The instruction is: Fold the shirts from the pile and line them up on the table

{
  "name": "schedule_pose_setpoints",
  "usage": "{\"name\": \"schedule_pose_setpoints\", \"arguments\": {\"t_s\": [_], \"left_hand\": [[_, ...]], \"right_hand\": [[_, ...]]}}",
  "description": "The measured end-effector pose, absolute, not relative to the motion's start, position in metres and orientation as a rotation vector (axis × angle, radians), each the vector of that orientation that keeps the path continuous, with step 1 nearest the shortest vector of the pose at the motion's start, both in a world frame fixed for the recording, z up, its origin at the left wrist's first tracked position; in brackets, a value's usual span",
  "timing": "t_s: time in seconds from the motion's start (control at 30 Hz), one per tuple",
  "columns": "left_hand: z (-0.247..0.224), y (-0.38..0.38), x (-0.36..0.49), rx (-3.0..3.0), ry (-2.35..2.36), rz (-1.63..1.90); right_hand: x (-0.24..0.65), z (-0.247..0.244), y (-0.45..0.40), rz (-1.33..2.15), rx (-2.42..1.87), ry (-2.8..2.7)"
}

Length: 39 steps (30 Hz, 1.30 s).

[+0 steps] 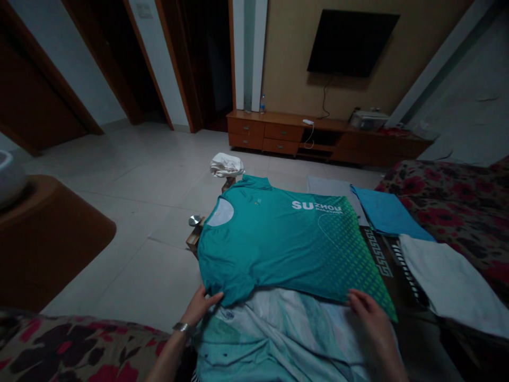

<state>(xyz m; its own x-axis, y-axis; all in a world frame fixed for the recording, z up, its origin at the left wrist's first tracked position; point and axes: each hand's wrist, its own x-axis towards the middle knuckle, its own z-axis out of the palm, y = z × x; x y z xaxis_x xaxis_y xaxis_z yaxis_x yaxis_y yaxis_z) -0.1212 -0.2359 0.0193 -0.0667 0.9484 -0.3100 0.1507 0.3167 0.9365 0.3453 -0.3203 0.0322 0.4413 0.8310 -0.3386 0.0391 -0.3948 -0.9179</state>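
A teal T-shirt [274, 239] with white lettering and a green dotted hem lies spread out over a low table, its neck to the left. My left hand [201, 305], with a metal watch on the wrist, grips the near sleeve between thumb and fingers. At the near side edge, close to the hem, my right hand [369, 313] has its fingers pinched on the T-shirt; it is slightly blurred. Below the shirt, nearest me, lies a rumpled pale green and white patterned cloth [274, 339], partly covered by the T-shirt.
A folded blue cloth [392, 212] and a white cloth [449, 281] lie at the right beside a flowered sofa [449, 191]. A white bundle [226, 165] and a round metal lid [194, 220] sit at the table's left end. A wooden TV cabinet [282, 131] stands behind.
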Motion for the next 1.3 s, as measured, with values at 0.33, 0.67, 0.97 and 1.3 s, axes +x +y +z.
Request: {"name": "schedule_pose_setpoints", "arguments": {"t_s": [0.33, 0.67, 0.97, 1.3], "left_hand": [[0.090, -0.255, -0.093, 0.743, 1.392, 1.056], [0.055, -0.281, -0.102, 0.285, 1.137, 0.905], [0.008, -0.313, -0.141, 0.934, 1.912, 1.045], [0.022, -0.331, -0.104, 1.461, 1.792, 0.833]], "right_hand": [[0.111, 0.025, -0.287, 1.990, -1.079, -0.572], [0.076, 0.028, -0.278, 1.975, -0.812, -0.593], [0.104, -0.022, -0.323, 1.550, -1.503, -0.839], [0.100, -0.012, -0.320, 0.923, -1.507, -1.671]]}}
